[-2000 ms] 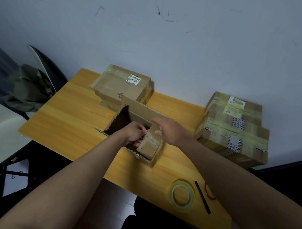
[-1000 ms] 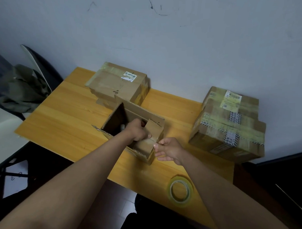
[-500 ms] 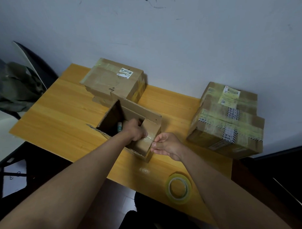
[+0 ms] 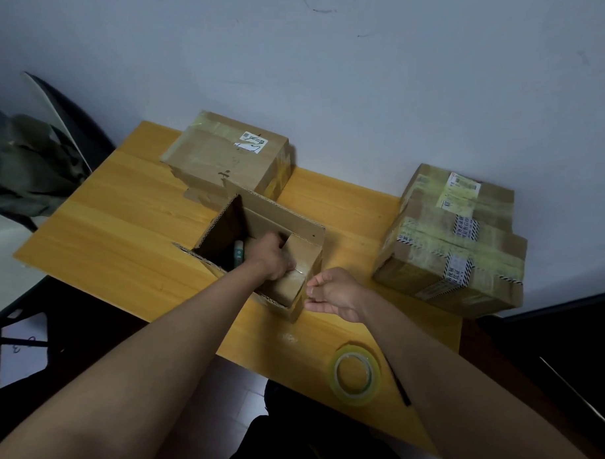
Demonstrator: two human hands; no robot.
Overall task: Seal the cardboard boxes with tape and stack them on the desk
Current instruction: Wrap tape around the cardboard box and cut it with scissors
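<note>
Head camera view: a person stands over a wooden desk point(image 4: 115, 215) with an open box point(image 4: 260, 251) at its middle, flaps not yet closed. The left hand point(image 4: 273, 256) reaches down inside the box and rests on the folded right-hand flap point(image 4: 297, 267), fingers curled over it; whether they pinch the flap or only press on it cannot be told. The right hand point(image 4: 334, 291) hangs just outside the box's near right corner, palm turned up, fingers loosely curled and holding nothing.

A small greenish object point(image 4: 238, 254) lies inside the box, near the left wrist. The roll of tape point(image 4: 356, 375) lies flat at the desk's near edge, on the person's right, with a thin black stick point(image 4: 397, 385) just beside it. The roll sits nearer the right hand than the left, toward the person from those fingers.

The box's long axis runs from the near right corner toward the far left, and the seam to be taped will likely follow that line once the long flaps fold in.

Against the wall, one taped box point(image 4: 228, 156) stands behind the open one, and two taped boxes point(image 4: 455, 237) are already stacked at the right.
</note>
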